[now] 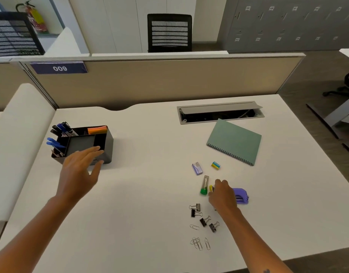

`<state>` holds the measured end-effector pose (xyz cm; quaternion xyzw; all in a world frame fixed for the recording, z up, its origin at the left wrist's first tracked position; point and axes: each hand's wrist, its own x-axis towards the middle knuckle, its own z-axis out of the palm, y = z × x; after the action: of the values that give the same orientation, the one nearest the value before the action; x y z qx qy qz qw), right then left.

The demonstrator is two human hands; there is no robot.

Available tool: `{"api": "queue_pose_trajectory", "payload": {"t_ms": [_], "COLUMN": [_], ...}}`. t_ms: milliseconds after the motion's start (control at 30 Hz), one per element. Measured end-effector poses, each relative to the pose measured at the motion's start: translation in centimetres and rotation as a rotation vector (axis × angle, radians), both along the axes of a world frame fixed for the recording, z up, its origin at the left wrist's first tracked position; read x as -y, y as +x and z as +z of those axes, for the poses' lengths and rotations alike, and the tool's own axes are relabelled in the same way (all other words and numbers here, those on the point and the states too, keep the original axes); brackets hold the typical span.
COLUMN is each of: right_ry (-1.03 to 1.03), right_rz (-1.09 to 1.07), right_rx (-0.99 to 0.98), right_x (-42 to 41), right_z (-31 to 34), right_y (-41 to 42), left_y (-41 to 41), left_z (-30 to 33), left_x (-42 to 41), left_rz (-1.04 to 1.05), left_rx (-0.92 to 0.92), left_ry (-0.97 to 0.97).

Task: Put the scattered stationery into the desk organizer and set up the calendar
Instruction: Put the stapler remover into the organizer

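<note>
Two hands at work: left hand (pixel 81 166) spread beside organizer (pixel 108 142); right fingers (pixel 218 183) pinch a yellow item (pixel 210 187); I judge it could slip among binder clips (pixel 204 216)

Organizer (pixel 108 143): black, upright, pens and orange highlighter held inside.
Calendar (pixel 235 141): green, spiral-bound, laid flat.
Clips (pixel 204 221): scattered nearby.

Even bright light, soft faint shadows; mild wide-angle bending at edges, slightly soft focus
</note>
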<state>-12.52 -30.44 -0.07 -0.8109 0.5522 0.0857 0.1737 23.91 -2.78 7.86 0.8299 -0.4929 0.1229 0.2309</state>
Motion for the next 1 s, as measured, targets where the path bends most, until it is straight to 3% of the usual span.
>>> {"api": "queue_pose_trajectory", "payload": {"t_ms": [367, 500, 633, 800, 900, 1000], "right_ry": [-0.081, -0.172, -0.202, 0.102, 0.339, 0.449], "right_rz": [-0.015, -0.033, -0.002, 0.080, 0.151, 0.215], "right_rx": [0.085, 0.285, 0.616, 1.007, 1.044, 1.041], "right_x": [0.3, 0.3, -0.4, -3.7, -5.9, -7.4], "right_z": [-1.1, 0.0, 2.9, 7.7, 9.4, 10.3], "right_y": [-0.4, -0.5, 1.2, 5.9, 8.3, 10.4], "left_y": [-6.3, -9.7, -13.0, -14.7, -14.1, -12.4], "left_z": [-0.9, -0.6, -0.6, 0.1, 0.9, 1.3], "left_x": [0.9, 2.5, 4.7, 7.3, 7.8, 6.9], "left_rz": [0.004, -0.115, -0.238, -0.325, -0.315, -0.243], "left_rx": [-0.090, -0.223, -0.523, -0.821, -0.916, -0.931], "left_ry": [-0.052, -0.087, -0.010, 0.122, 0.100, 0.049]}}
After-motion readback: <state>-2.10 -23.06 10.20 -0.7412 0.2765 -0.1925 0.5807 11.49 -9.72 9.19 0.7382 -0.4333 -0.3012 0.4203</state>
